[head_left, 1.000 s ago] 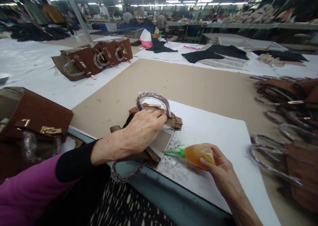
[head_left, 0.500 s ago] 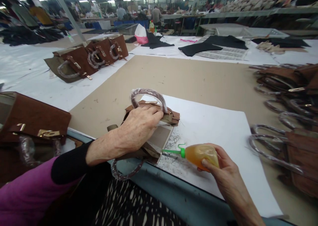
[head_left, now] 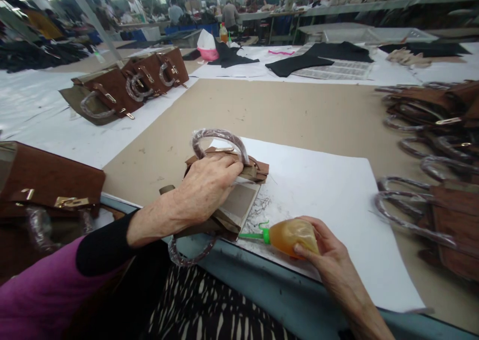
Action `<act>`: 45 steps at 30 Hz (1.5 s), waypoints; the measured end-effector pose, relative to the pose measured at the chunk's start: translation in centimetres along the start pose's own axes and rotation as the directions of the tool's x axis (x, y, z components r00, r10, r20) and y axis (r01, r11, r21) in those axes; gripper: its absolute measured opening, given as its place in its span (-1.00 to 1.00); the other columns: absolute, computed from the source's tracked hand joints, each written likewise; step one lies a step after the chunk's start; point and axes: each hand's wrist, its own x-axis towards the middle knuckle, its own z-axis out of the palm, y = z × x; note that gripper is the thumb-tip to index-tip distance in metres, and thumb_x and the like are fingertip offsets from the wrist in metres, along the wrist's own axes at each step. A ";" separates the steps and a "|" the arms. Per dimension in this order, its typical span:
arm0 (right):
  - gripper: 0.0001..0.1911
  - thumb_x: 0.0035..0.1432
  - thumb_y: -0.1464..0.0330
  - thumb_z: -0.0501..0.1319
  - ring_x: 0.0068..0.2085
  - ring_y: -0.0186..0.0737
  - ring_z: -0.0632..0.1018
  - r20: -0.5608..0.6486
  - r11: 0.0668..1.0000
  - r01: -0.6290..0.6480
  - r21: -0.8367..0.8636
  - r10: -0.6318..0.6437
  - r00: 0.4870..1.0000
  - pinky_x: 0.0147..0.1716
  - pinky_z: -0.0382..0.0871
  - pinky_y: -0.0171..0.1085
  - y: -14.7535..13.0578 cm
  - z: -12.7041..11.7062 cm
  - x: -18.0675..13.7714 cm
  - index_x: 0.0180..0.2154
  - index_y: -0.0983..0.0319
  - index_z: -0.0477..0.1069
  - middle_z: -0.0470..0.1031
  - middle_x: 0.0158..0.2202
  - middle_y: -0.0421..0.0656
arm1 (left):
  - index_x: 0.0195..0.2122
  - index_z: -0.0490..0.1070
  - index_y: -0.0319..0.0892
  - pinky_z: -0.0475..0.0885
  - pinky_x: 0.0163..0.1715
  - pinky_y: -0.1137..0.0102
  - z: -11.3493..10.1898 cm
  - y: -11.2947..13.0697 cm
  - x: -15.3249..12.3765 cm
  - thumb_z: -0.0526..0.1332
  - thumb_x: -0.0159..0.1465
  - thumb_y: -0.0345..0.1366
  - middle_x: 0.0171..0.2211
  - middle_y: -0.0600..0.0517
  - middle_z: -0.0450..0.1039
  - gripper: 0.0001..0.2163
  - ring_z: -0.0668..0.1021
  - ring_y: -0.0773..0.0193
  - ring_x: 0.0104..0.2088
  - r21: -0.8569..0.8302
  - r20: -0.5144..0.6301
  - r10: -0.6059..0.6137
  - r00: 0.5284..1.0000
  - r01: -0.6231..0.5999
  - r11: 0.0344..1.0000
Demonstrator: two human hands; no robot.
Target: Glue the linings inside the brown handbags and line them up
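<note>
A flattened brown handbag (head_left: 247,166) lies at the table's near edge, half on a white sheet (head_left: 329,200). Its plastic-wrapped handles loop up at the far side and hang over the near edge. My left hand (head_left: 209,185) presses down on top of the bag, fingers curled over it beside the grey inner panel (head_left: 239,205). My right hand (head_left: 322,253) grips a soft amber glue bottle (head_left: 292,235). The bottle's green nozzle (head_left: 251,235) points left and touches the lower edge of that panel. Dried glue strings mark the sheet near the nozzle.
More brown handbags lie in a row at far left (head_left: 127,85), one close at left (head_left: 48,180), and a stack with wrapped handles at right (head_left: 437,150). Black fabric pieces (head_left: 318,61) and a pink-and-white bag (head_left: 207,46) lie further back. Other people work at distant tables.
The glue bottle's nozzle has slid a little down and left along the panel's edge. My left hand has stayed pressed on the bag; the view has tilted slightly.
</note>
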 end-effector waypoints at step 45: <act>-0.47 0.01 0.08 0.37 -0.42 -0.15 0.48 -0.153 0.970 0.003 -0.245 -0.041 0.987 -0.46 0.40 -0.26 -0.4 1.3 -1.2 -0.04 0.13 0.33 0.51 -0.26 -0.18 | -0.12 0.39 -0.27 0.39 0.01 0.21 -1.3 0.0 0.6 0.03 0.27 -0.48 -0.08 -0.14 0.46 -0.79 0.48 0.15 -0.04 -0.076 0.049 -0.069 0.996 0.072 0.994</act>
